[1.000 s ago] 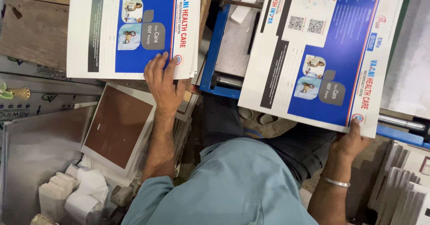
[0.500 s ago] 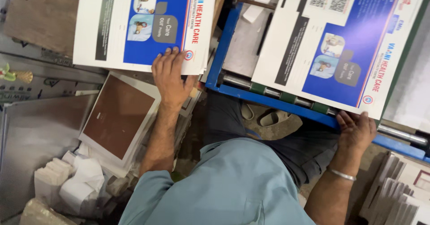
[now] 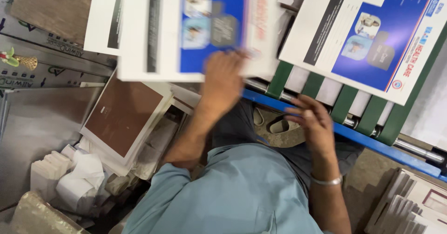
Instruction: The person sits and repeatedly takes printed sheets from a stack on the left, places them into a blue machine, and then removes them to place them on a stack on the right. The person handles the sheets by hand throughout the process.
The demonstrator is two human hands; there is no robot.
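Note:
My left hand (image 3: 224,81) grips the lower edge of a white and blue printed sheet (image 3: 186,33), which is blurred with motion and sits over a second similar sheet (image 3: 104,20) at the upper left. My right hand (image 3: 311,121) is open with fingers spread and holds nothing. It hovers just above the blue frame rail (image 3: 372,143). Another printed sheet (image 3: 368,33) of the same kind lies tilted on the green belts (image 3: 350,104) of the machine at the upper right, apart from my right hand.
A stack of brown-faced boards (image 3: 123,115) lies at the left, with white crumpled pieces (image 3: 74,176) below it. A grey metal sheet (image 3: 32,131) is at far left. More stacked boards (image 3: 412,206) stand at the lower right. A steel roller (image 3: 416,151) runs beside the rail.
My right hand has let go of the right sheet and moved left and down to the blue rail. The left sheet has shifted right with my left hand. The view has moved.

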